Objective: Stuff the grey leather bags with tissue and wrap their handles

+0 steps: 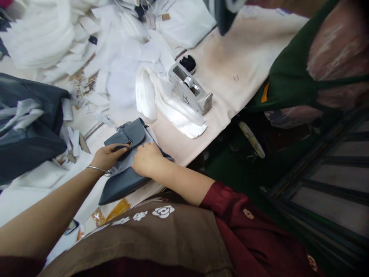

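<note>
A dark grey leather handbag (122,188) lies on the table's near edge, its flap (134,132) turned up at the far side. My left hand (108,157), with a thin silver bracelet at the wrist, has its fingers curled on the bag's upper edge near a small metal fitting. My right hand (148,159) rests on a pale grey sheet (127,163) at the bag's mouth, its fingertips hidden. Whether that hand grips the sheet is hard to see.
Beyond the bag stand a metal tape dispenser (188,88) and folded white wrapping (170,105) on a stained cream tablecloth (239,57). White paper (49,34) is heaped at the far left, above another dark bag (31,142). A green cloth (288,77) hangs at the right.
</note>
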The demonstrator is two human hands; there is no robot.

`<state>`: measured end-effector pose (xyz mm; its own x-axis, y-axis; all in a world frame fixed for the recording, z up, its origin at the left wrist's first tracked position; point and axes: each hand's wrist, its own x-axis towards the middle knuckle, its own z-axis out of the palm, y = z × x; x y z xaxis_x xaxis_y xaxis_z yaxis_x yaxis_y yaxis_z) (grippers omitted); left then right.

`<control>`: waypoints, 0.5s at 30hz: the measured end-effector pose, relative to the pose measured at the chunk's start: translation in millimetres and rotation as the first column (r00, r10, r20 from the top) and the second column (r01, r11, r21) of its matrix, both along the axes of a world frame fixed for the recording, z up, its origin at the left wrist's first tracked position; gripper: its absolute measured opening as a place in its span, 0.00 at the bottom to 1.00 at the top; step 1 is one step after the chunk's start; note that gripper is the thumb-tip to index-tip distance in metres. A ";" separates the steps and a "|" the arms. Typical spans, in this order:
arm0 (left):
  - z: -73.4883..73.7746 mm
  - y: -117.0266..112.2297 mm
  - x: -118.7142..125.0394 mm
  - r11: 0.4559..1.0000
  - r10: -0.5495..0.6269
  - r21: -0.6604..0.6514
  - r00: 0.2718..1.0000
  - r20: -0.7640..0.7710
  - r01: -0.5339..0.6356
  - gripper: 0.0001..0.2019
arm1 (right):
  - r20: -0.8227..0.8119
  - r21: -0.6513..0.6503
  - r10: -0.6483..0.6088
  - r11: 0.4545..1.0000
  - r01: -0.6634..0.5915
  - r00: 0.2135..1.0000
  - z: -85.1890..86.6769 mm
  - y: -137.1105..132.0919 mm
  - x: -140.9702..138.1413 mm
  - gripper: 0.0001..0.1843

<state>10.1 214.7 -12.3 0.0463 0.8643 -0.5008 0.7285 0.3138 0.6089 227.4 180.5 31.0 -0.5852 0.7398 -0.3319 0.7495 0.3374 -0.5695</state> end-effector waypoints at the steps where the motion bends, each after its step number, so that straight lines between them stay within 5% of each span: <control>1: 0.1 -0.4 0.0 1.000 -0.025 0.009 1.000 -0.011 0.025 0.25 | 0.010 -0.001 0.002 1.000 -0.002 1.000 0.2 -0.4 -0.2 0.20; 6: 1.6 -2.3 -0.6 0.994 -0.082 0.075 0.995 -0.049 0.085 0.24 | 0.038 0.001 0.027 1.000 -0.027 0.999 1.3 -0.9 -2.0 0.21; 15: 7.8 -4.8 4.7 0.974 0.226 -0.063 0.947 0.228 -0.217 0.27 | 0.084 -0.089 0.347 0.936 -0.339 0.934 9.1 49.3 -3.3 0.32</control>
<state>14.8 209.9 -4.5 -0.0251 0.8473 -0.5306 0.4777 0.4764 0.7381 224.1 229.8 40.1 -0.7614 0.4718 -0.4445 0.6482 0.5445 -0.5323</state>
